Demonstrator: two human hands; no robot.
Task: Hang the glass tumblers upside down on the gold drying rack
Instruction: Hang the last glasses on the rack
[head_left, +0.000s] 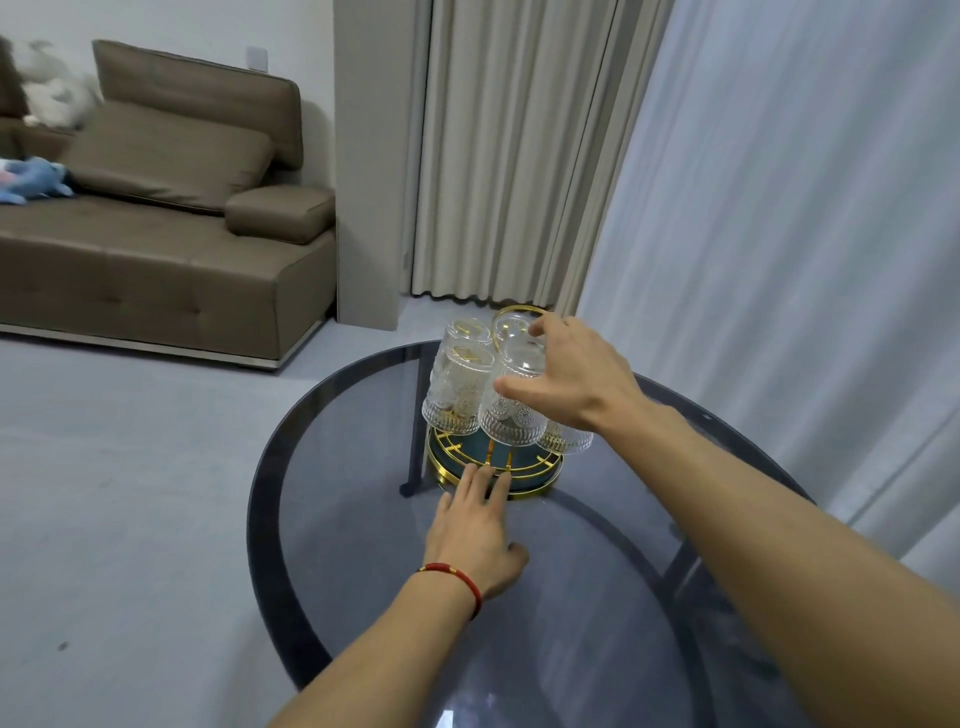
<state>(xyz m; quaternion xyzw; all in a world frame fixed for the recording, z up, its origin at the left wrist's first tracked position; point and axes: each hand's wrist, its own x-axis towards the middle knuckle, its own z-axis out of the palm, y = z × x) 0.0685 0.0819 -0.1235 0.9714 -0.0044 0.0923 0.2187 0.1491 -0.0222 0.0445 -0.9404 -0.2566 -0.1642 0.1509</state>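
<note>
text on glasses (511, 410): none readable, pressed pattern only
text on rack (493, 467): none, plain gold wire and teal base
text on table (363, 519): none, bare dark glass
text on bracelet (457, 577): none
text on sofa (156, 260), curtains (519, 156): none
numbers, brands, signs: none anywhere

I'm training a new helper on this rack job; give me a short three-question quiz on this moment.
1. True or false: the tumblers on the gold drying rack hang mouth-down.
2. Which hand touches the rack's base: A left hand, B right hand?
3. The rack stands on a round dark ____ table.

Key: 1 true. 2 A. 3 glass.
</note>
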